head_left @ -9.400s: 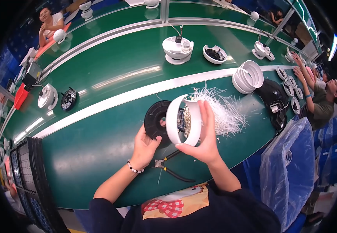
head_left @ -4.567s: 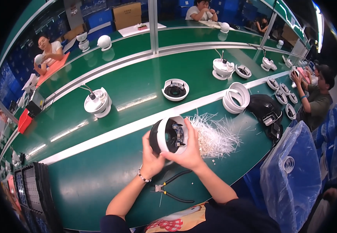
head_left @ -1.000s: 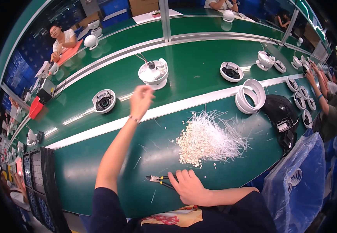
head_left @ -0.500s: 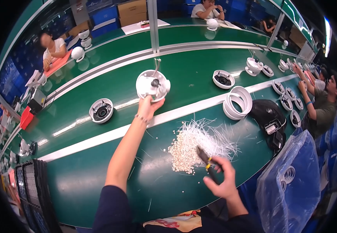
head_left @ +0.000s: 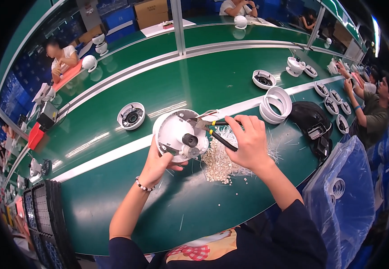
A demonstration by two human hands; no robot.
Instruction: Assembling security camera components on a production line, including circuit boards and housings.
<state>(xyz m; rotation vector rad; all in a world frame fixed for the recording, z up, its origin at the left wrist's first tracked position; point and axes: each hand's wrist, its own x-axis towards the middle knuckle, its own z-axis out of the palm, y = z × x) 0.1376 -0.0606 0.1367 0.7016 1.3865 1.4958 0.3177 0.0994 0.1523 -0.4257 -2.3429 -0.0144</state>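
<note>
Just above the work table, my left hand [head_left: 155,162] grips a white round camera housing [head_left: 173,130] by its lower left rim. A black lens barrel [head_left: 189,140] sticks out of the open side of the housing. Thin wires [head_left: 210,113] come off its upper right edge. Black-handled cutting pliers [head_left: 223,140] with yellow bands are in my right hand [head_left: 252,142], their jaws at the housing's edge by the wires. Whether the jaws are closed on a wire is too small to tell. Partly behind the housing and pliers lies a pile of small cream-coloured pieces [head_left: 219,168] and white strips [head_left: 246,168].
A green conveyor belt [head_left: 203,78] runs beyond the table, carrying a white cover with a black inside [head_left: 131,116]. Stacked white rings [head_left: 275,105] and a black bag [head_left: 306,119] lie right. Black trays [head_left: 46,219] stand left, a plastic-lined bin [head_left: 338,215] right. A co-worker [head_left: 373,112] sits far right.
My left hand has brought the camera housing nearer and turned it. My right hand has lifted the pliers from over the pile to the housing's edge. The cover on the belt has shifted right.
</note>
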